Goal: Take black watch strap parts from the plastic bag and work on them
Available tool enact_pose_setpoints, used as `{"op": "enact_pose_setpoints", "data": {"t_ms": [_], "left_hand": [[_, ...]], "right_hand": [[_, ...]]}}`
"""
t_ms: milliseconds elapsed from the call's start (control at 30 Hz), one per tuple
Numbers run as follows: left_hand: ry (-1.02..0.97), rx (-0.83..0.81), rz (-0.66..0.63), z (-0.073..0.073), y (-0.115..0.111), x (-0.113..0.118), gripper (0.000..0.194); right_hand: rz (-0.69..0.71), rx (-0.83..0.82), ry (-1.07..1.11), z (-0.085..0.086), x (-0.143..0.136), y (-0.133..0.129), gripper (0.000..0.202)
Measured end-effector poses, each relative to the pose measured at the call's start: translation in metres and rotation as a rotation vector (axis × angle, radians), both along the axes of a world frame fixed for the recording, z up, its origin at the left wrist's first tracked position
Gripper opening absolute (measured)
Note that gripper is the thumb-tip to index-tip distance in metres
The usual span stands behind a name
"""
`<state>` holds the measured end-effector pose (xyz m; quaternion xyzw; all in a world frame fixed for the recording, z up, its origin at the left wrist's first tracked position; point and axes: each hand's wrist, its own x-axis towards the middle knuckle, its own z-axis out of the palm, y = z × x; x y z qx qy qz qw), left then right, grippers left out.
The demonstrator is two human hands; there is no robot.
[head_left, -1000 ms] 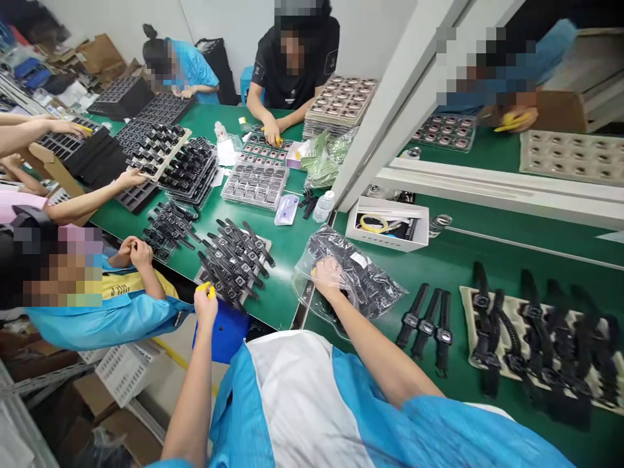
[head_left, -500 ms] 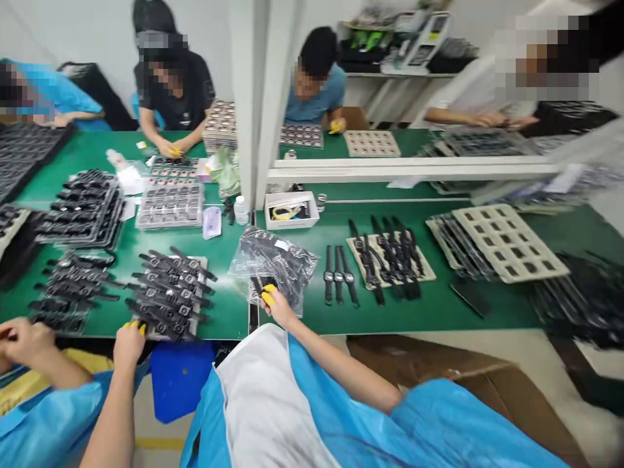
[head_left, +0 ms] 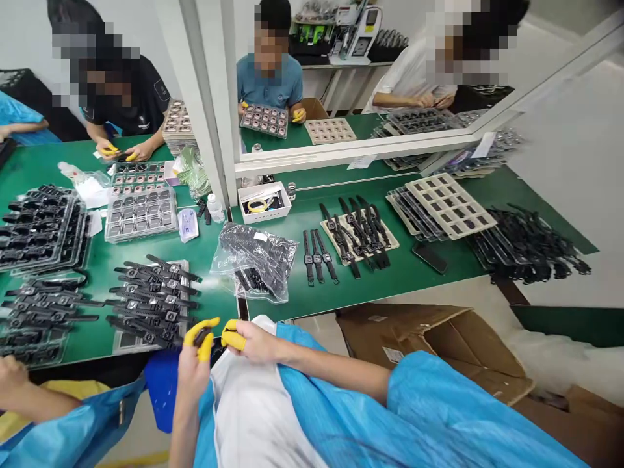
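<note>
My left hand (head_left: pixel 194 364), with yellow covers on its fingers, pinches a small dark watch part (head_left: pixel 200 336) in front of the table edge. Just right of it is my right hand (head_left: pixel 251 340), also with yellow finger covers, its fingers curled together; what they hold, if anything, is hidden. Beyond my hands lies a clear plastic bag (head_left: pixel 273 260) of black straps. Black watches (head_left: pixel 160 296) are piled on a tray at the left. Three watches (head_left: pixel 318 258) lie side by side right of the bag, beside a beige tray (head_left: pixel 391 242) bearing more watches.
A white box (head_left: pixel 266 214) and a bottle (head_left: pixel 214 208) stand by the white frame post (head_left: pixel 199 84). Stacked trays (head_left: pixel 451 205) and a phone (head_left: pixel 429 258) are at the right. Several people work around; a co-worker's hand (head_left: pixel 12 383) is at lower left. Cardboard boxes (head_left: pixel 439 344) sit below.
My right hand has drawn back from the bag towards me. My left hand has left the watch pile's edge and come beside it, with a dark part now visible. The view has shifted right.
</note>
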<state>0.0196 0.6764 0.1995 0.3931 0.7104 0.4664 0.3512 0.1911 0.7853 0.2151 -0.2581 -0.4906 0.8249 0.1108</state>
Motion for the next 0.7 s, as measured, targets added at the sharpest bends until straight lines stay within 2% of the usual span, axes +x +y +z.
{"op": "enact_pose_setpoints", "data": {"t_ms": [67,100,233,367,467,533,700], "left_hand": [[0.171,0.048,-0.245,0.01,0.003,0.009,0.048],[0.251,0.082,-0.324,0.014,0.002,0.008,0.055],[0.472,0.159,-0.475,0.024,-0.005,0.0,0.068],[0.502,0.16,-0.493,0.03,-0.01,0.004,0.072],[0.481,0.186,-0.428,0.03,-0.015,0.012,0.068],[0.474,0.194,-0.396,0.028,-0.019,0.015,0.066],[0.512,0.153,-0.418,0.029,-0.021,0.019,0.068]], "right_hand": [[0.066,0.011,0.046,0.013,-0.001,-0.009,0.022],[0.085,-0.005,0.048,0.018,0.0,-0.012,0.02],[0.138,-0.09,0.0,0.028,0.006,-0.015,0.02],[0.196,-0.14,-0.037,0.029,0.007,-0.013,0.028],[0.113,-0.261,-0.063,0.027,0.007,-0.013,0.033],[0.095,-0.279,-0.065,0.026,0.007,-0.015,0.033],[0.188,-0.309,-0.075,0.03,0.008,-0.015,0.034]]}}
